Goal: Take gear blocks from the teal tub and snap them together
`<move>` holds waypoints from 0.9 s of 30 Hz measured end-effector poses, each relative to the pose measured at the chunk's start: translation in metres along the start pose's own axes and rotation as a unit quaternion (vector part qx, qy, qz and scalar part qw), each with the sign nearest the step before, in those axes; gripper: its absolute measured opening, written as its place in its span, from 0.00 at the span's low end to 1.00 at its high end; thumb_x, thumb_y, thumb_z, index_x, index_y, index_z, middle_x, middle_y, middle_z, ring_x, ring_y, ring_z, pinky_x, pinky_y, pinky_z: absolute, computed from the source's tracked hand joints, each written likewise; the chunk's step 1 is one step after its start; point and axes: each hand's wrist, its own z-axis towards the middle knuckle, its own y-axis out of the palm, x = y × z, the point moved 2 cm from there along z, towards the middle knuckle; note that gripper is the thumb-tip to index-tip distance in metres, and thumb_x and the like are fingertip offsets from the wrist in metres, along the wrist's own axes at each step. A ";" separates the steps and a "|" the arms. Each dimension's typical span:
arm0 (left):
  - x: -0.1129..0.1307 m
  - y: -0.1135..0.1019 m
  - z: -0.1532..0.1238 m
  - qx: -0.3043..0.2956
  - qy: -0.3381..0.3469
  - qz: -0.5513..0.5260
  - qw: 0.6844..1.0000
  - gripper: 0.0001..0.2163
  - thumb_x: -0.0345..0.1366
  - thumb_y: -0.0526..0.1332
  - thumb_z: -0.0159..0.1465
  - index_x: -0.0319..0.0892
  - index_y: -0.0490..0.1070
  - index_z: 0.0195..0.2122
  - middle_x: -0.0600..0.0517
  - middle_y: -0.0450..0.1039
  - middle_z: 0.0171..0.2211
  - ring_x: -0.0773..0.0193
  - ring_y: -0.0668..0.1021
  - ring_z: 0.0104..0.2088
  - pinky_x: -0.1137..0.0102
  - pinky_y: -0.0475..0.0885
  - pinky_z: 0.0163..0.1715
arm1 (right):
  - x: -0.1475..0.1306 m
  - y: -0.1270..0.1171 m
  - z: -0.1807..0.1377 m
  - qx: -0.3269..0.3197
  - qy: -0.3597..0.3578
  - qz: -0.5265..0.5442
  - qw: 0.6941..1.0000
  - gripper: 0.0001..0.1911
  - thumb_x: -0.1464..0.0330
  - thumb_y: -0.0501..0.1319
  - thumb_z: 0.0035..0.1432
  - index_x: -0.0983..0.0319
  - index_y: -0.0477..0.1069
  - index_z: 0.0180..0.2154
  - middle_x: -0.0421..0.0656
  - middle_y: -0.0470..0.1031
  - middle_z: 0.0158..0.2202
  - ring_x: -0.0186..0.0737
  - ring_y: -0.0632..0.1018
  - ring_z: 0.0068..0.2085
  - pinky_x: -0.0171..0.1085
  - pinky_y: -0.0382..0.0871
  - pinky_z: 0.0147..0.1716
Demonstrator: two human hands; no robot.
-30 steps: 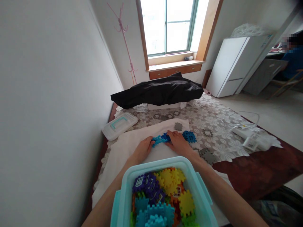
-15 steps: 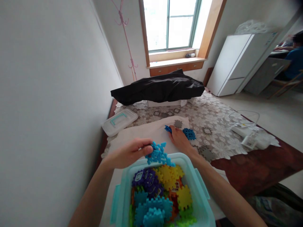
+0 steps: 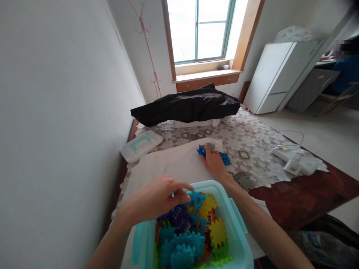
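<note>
A mint-green plastic box [image 3: 234, 224] holds toothed plastic building pieces in purple, yellow, orange, green and light blue. Over its far left rim is my left hand [image 3: 165, 196], fingers apart and holding nothing. Light blue pieces [image 3: 197, 200] lie just under its fingertips, on top of the others. Beyond the box, my right hand [image 3: 213, 162] is closed on darker blue toothed pieces [image 3: 201, 150], low over the white cloth. Another darker blue piece [image 3: 225, 158] lies just right of that hand.
A translucent box lid [image 3: 142, 145] rests at the left by the wall. Black plastic sheeting [image 3: 185, 104] covers something at the back. Grey toothed pieces [image 3: 244, 180] and a white power strip with cable [image 3: 291, 160] lie on the right. A person in blue [image 3: 347, 74] sits far right.
My left hand has let go of the light blue pieces, which dropped into the box. My right hand has shifted slightly, still gripping the darker blue pieces.
</note>
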 end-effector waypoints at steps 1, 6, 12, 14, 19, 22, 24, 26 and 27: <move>0.000 -0.002 0.000 0.003 0.004 -0.006 1.000 0.13 0.42 0.60 0.72 0.50 0.81 0.52 0.53 0.85 0.37 0.63 0.81 0.32 0.72 0.69 0.33 | 0.000 -0.001 0.000 -0.001 0.001 -0.004 1.000 0.23 0.64 0.52 0.74 0.66 0.59 0.65 0.58 0.82 0.46 0.58 0.82 0.46 0.49 0.68 0.52; -0.025 -0.016 0.019 0.096 0.022 -0.054 0.994 0.15 0.46 0.59 0.72 0.45 0.82 0.44 0.51 0.83 0.34 0.66 0.77 0.29 0.73 0.66 0.28 | 0.002 -0.003 0.001 0.016 0.010 0.017 1.000 0.21 0.65 0.56 0.72 0.65 0.65 0.62 0.56 0.82 0.42 0.58 0.82 0.44 0.50 0.67 0.54; -0.110 -0.001 0.074 0.252 0.009 -0.249 0.935 0.21 0.54 0.58 0.70 0.38 0.76 0.38 0.50 0.76 0.26 0.68 0.68 0.23 0.73 0.60 0.23 | 0.008 -0.007 -0.001 0.138 0.055 0.213 0.966 0.23 0.60 0.61 0.65 0.62 0.68 0.58 0.52 0.81 0.47 0.54 0.81 0.47 0.49 0.73 0.51; -0.133 0.017 0.090 0.241 0.001 -0.253 0.937 0.21 0.53 0.59 0.69 0.38 0.76 0.39 0.50 0.76 0.26 0.68 0.67 0.23 0.72 0.60 0.24 | 0.006 -0.010 0.000 0.141 0.062 0.312 0.938 0.24 0.58 0.63 0.63 0.61 0.68 0.57 0.50 0.81 0.47 0.51 0.82 0.44 0.48 0.75 0.49; -0.158 0.048 0.105 0.177 -0.004 -0.101 0.979 0.18 0.48 0.58 0.70 0.39 0.77 0.35 0.50 0.78 0.28 0.64 0.72 0.28 0.69 0.64 0.31 | 0.000 -0.025 -0.006 0.053 0.087 0.590 0.801 0.22 0.56 0.69 0.59 0.58 0.68 0.49 0.44 0.81 0.40 0.45 0.83 0.38 0.45 0.80 0.43; -0.161 0.050 0.105 0.168 -0.006 -0.066 0.984 0.17 0.47 0.57 0.71 0.41 0.78 0.36 0.51 0.79 0.29 0.64 0.74 0.29 0.70 0.65 0.32 | -0.004 -0.045 -0.021 -0.068 0.031 0.704 0.706 0.25 0.55 0.72 0.58 0.57 0.68 0.51 0.43 0.81 0.41 0.44 0.84 0.36 0.45 0.82 0.40; -0.163 0.050 0.105 0.168 -0.007 -0.069 0.983 0.16 0.46 0.57 0.71 0.41 0.78 0.36 0.52 0.79 0.29 0.63 0.74 0.29 0.70 0.65 0.32 | -0.009 -0.061 -0.033 -0.160 -0.023 0.723 0.672 0.27 0.56 0.73 0.57 0.57 0.69 0.53 0.45 0.80 0.43 0.45 0.84 0.39 0.44 0.82 0.40; -0.164 0.049 0.105 0.169 -0.007 -0.070 0.983 0.16 0.45 0.56 0.71 0.41 0.78 0.36 0.52 0.79 0.29 0.63 0.74 0.29 0.70 0.65 0.32 | -0.013 -0.076 -0.044 -0.230 -0.073 0.706 0.666 0.29 0.58 0.75 0.57 0.58 0.70 0.55 0.47 0.80 0.45 0.44 0.83 0.42 0.41 0.81 0.42; -0.164 0.049 0.105 0.170 -0.008 -0.069 0.983 0.16 0.45 0.56 0.71 0.41 0.78 0.36 0.52 0.78 0.29 0.63 0.74 0.29 0.70 0.65 0.32 | -0.016 -0.082 -0.048 -0.253 -0.095 0.689 0.673 0.29 0.60 0.75 0.57 0.59 0.70 0.56 0.48 0.80 0.46 0.43 0.83 0.43 0.39 0.80 0.42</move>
